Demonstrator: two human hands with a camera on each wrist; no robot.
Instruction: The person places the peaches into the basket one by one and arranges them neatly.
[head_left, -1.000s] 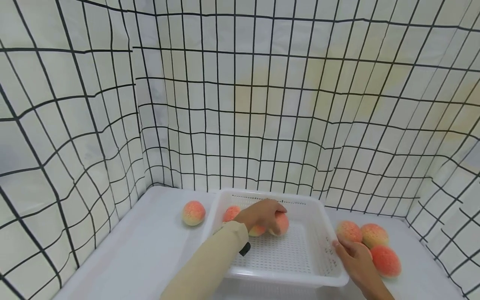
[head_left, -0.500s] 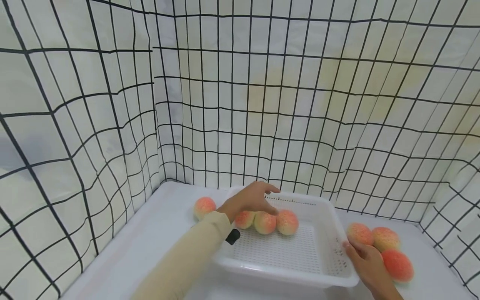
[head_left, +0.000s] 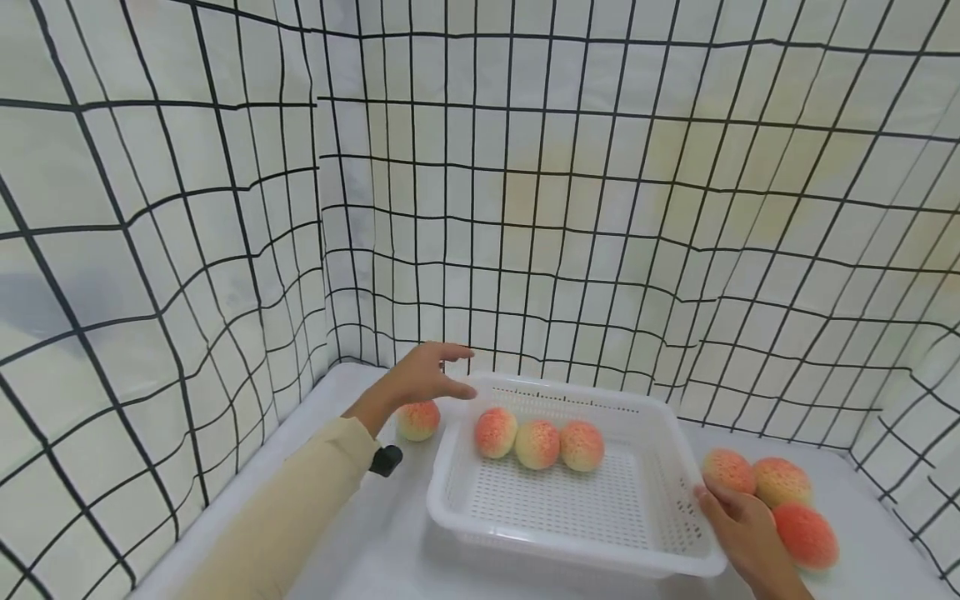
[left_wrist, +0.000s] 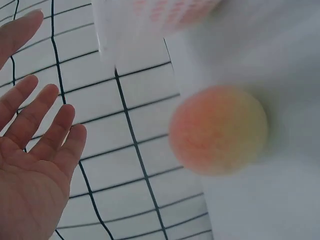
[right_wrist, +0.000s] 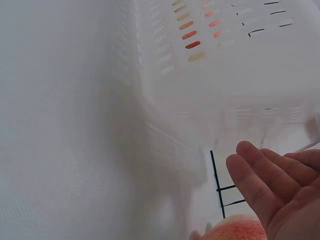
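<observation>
My left hand (head_left: 426,375) hovers over the table left of the white plastic basket (head_left: 570,546), fingers spread and holding nothing. Right below it lies a lone peach (head_left: 418,422), also large in the left wrist view as a pink and yellow peach (left_wrist: 218,130). Three peaches stand in a row inside the basket, the middle peach (head_left: 537,444) between two others. At the basket's right side is my right hand (head_left: 742,521), thumb at the rim. In the right wrist view its straight fingers (right_wrist: 265,175) lie close to the perforated wall.
Several more peaches (head_left: 782,481) are grouped to the right of the basket, partly behind my right hand. A white wall with black grid lines (head_left: 510,208) encloses the white table (head_left: 360,542) at the back and sides.
My left hand has let go of a peach in the basket, lifted and moved left out over the lone peach. My right hand has stayed at the basket's side. The head view has shifted slightly.
</observation>
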